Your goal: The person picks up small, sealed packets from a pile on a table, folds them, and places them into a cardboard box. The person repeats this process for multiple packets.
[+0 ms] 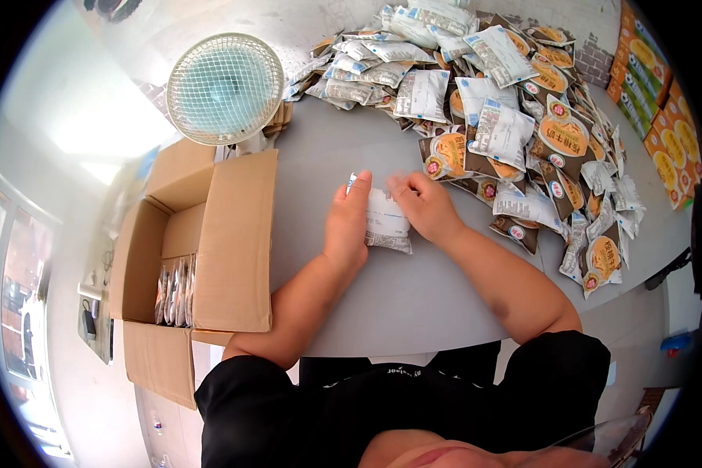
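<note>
Above the grey table, my left hand is closed on the left side of a small white and grey packet, thumb up along its edge. The packet is a flat, sealed pouch with faint print on the face toward me. Close by its upper right edge is my right hand, fingers curled and fingertips smeared by motion. Whether those fingertips grip the packet cannot be made out. A large heap of similar packets covers the far right of the table, some showing white backs, others brown and orange fronts.
To my left stands an open cardboard box, flaps spread, with a row of packets upright inside. Behind it is a round caged fan. Orange and green cartons are stacked at the far right, past the table.
</note>
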Tool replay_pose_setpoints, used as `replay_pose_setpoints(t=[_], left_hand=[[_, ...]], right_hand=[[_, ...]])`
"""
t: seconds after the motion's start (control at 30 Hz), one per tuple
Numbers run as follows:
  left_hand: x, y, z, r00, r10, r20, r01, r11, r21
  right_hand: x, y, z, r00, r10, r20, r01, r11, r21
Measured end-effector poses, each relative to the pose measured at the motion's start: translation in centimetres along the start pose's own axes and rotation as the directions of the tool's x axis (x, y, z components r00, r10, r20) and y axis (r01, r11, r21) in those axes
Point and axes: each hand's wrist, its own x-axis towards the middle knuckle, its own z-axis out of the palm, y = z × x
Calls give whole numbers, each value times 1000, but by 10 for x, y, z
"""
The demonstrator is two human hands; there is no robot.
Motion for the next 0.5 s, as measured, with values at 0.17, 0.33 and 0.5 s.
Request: replay_pose_setpoints(t=[0.17,0.33,0.5], left_hand=[[-9,1,3,999,18,43,-18,1000,-3],[-11,3,8,1000,7,12,-7,1000,5],[8,7,-4,996,55,-67,-63,990,-123]], right_hand=[[1,3,-6,985,119,126,-141,973,181],[4,-10,-9,868,420,265,-495,780,382],[2,-9,-8,903,299,307,-408,821,399]])
